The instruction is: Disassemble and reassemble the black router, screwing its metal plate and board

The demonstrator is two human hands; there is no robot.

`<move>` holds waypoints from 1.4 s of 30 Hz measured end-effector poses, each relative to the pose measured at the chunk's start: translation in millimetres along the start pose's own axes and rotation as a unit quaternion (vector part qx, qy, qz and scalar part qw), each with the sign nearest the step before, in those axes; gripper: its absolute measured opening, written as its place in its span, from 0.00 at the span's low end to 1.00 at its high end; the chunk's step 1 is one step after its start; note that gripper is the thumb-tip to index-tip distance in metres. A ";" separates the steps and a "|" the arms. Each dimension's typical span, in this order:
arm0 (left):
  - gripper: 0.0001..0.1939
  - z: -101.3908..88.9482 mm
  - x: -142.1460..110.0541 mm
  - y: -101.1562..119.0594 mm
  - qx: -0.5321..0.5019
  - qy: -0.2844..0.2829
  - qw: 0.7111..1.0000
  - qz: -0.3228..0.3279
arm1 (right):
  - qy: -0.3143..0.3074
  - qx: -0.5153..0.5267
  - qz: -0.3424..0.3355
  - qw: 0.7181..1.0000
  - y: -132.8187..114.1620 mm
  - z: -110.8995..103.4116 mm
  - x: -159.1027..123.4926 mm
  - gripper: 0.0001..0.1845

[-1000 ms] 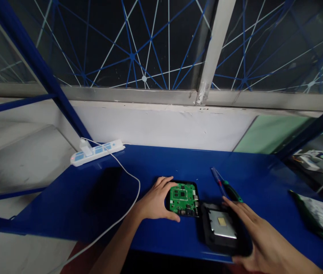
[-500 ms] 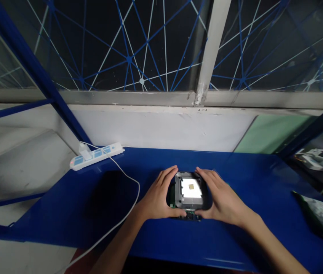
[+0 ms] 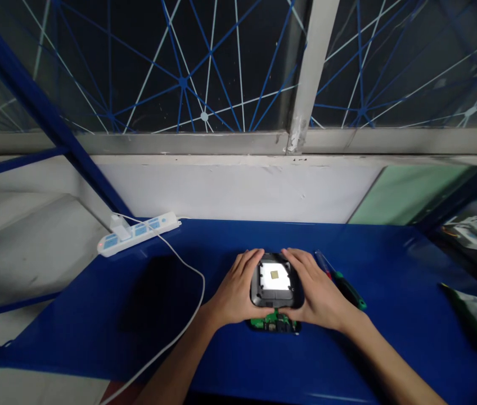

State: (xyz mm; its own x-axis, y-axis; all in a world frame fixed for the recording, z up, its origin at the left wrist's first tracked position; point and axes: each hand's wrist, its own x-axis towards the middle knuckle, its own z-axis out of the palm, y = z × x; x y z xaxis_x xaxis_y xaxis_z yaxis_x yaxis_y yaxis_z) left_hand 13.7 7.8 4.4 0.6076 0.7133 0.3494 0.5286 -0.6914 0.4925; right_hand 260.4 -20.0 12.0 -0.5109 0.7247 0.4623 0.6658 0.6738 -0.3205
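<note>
A dark, square housing with rounded corners [image 3: 265, 301] is held between my two hands. Inside it sits a bright white-silver plate [image 3: 274, 284] with a small tan square at its middle. My left hand [image 3: 238, 287] grips the left side, thumb along the near edge. On the right side, my right hand [image 3: 316, 287] closes the same way, its thumb near the left one. Just under the near edge a green circuit board [image 3: 270, 322] with dark connectors shows; the rest of it is hidden beneath the housing.
Right of my hands lie two screwdrivers, one with a green-and-black handle [image 3: 351, 289]. A white power strip [image 3: 139, 233] stands at the back left, its white cable [image 3: 198, 275] crossing the blue table [image 3: 230, 365]. A shiny bag [image 3: 475, 320] lies at the right.
The dark housing has tilted and shifted slightly, so more of the green board shows below it. The screwdrivers beside my right hand have come into fuller view.
</note>
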 end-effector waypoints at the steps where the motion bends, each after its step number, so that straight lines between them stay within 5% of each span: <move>1: 0.67 0.6 -0.2 -0.7 -0.009 0.000 1.000 0.001 | -0.005 0.008 0.006 1.000 0.3 0.4 -1.9 0.61; 14: 0.61 0.4 -2.6 -6.6 -0.083 0.027 0.995 0.040 | -0.042 0.077 0.045 0.995 1.1 0.2 -11.4 0.63; 42: 0.60 -4.2 -2.8 0.9 0.046 -0.015 0.998 0.034 | -0.009 0.063 0.023 0.998 5.9 7.2 -11.5 0.65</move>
State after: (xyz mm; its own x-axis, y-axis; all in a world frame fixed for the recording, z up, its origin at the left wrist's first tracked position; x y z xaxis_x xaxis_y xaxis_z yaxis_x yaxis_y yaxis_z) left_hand 10.0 5.7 7.2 0.6609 0.6618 0.3540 0.5372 -0.7465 0.3926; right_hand 266.4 -23.4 -1.1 -0.4926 0.7565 0.4303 0.6149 0.6524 -0.4431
